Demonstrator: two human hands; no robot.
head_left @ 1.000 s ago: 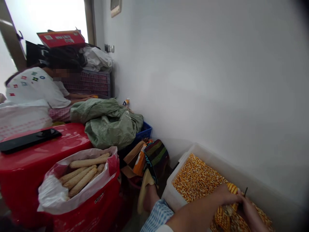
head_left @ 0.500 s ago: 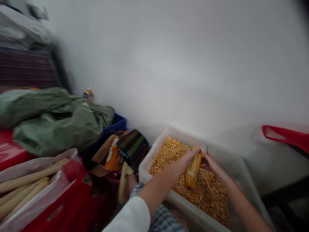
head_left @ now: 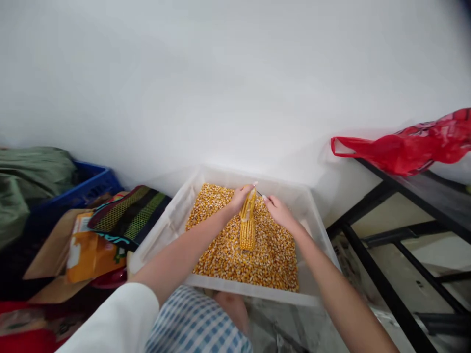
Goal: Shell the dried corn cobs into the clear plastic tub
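Currently, corn cob (head_left: 248, 234): between the hands and partly stripped, its lower end pointing back toward the wearer.
Left hand (head_left: 240, 198): gripping the cob's far end.
Right hand (head_left: 278, 211): curled, seemingly around a thin dark tool (head_left: 259, 193), just beside the cob.
Plastic tub (head_left: 253, 290): beneath both hands, bearing loose kernels (head_left: 265, 267).
Slip risk: a skidding tool could jab the left thumb; a hard flick could scatter kernels outside.

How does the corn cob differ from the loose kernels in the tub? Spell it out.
The corn cob is one long piece with kernels set in rows; the loose kernels are separate and jumbled. The corn cob is held in the left grip; the loose kernels lie spread in the tub. Both are mostly yellow to orange.
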